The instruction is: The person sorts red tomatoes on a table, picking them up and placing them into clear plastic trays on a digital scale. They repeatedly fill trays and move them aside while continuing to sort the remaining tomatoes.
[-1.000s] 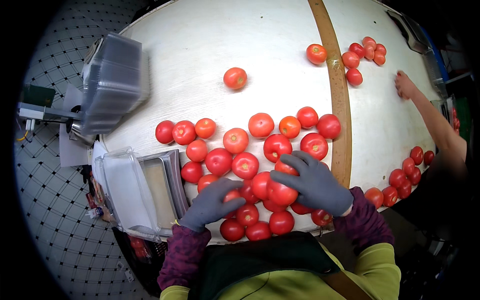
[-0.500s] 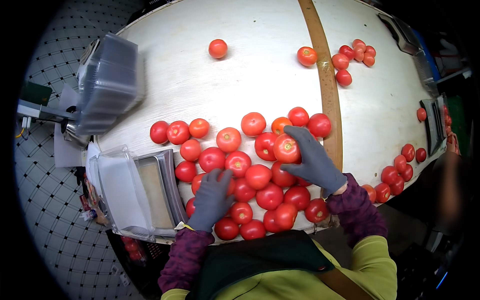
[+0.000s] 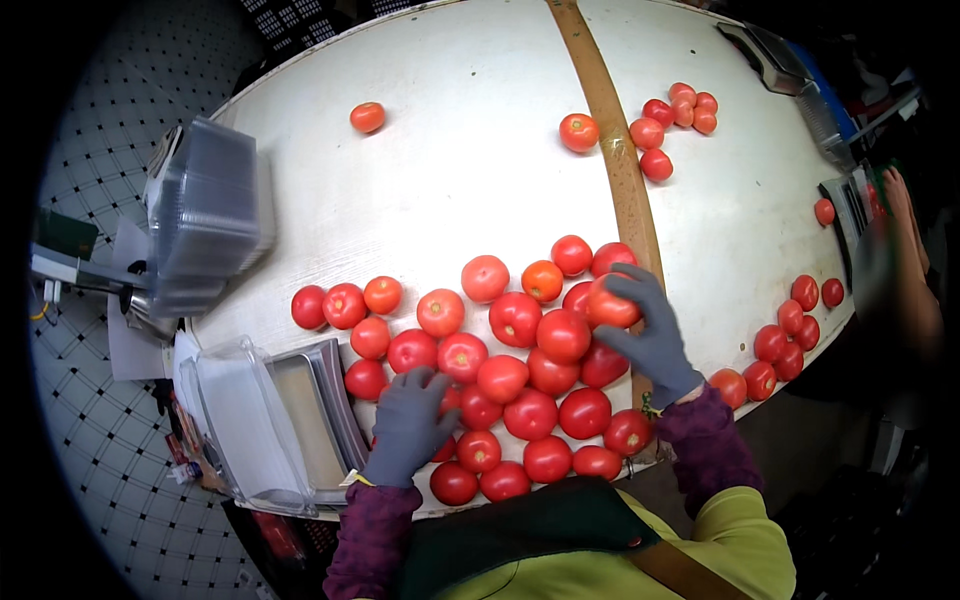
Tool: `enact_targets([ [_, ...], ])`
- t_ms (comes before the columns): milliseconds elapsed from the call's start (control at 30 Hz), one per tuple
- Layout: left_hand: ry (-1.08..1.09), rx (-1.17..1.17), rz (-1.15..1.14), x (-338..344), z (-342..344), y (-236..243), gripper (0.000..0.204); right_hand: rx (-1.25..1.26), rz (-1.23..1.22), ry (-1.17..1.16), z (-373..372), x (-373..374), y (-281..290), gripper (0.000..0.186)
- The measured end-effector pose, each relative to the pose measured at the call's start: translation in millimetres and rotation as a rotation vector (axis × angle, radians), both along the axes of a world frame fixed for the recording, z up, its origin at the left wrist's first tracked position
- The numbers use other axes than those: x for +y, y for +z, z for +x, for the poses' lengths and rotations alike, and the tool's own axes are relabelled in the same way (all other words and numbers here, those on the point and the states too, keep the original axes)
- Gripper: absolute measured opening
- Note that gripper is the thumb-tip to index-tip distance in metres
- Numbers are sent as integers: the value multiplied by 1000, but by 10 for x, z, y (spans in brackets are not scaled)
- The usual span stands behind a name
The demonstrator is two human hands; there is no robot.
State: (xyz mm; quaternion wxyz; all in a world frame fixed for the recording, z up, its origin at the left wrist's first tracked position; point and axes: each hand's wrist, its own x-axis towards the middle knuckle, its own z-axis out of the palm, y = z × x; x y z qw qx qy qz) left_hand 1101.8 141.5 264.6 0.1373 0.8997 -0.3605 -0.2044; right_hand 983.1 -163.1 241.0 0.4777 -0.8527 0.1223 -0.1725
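Observation:
My gloved right hand (image 3: 650,340) is wrapped on a red tomato (image 3: 610,298) at the right side of a loose cluster on the white table (image 3: 460,170), beside a brown dividing strip (image 3: 625,205). My gloved left hand (image 3: 410,420) curls its fingers over a tomato (image 3: 448,400) at the cluster's near left, partly hiding it. Several other tomatoes (image 3: 516,318) lie between and around both hands, varying from red to orange.
Left stand a stack of clear plastic containers (image 3: 200,220) and a grey tray-like unit (image 3: 305,420) under clear plastic (image 3: 235,410). Across the strip lie more tomatoes (image 3: 770,342). At far right, another person's hand (image 3: 897,190) is by a grey device (image 3: 840,225).
My right hand has shifted right with a tomato. The lone back tomato has travelled farther back and left. The other person's arm has moved to the far-right device. The view has also shifted.

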Motion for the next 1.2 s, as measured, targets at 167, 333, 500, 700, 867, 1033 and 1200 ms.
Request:
enact_targets([
  [167,63,-178,-391,-277,887,2,42,-7,166,-303,-331,-614,-338,46],
  [333,480,-19,-311,-529,2560,-406,56,12,149,-621,-599,-1219,-707,33],
  [500,533,-313,-50,-638,3810,-594,71,223,-140,-720,-682,-1644,-904,13],
  [700,432,-556,37,-993,5078,-962,79,368,-339,-646,-491,-1624,-915,45],
  [867,474,-571,375,-891,5816,-1353,83,425,-166,-815,-122,-1560,-782,26],
  [1033,548,-323,97,-609,5422,-1252,48,190,140,-520,859,-1581,-376,23],
  [1200,265,155,-98,-1074,4110,-909,38,640,-181,-5,2477,-1706,-61,83],
])
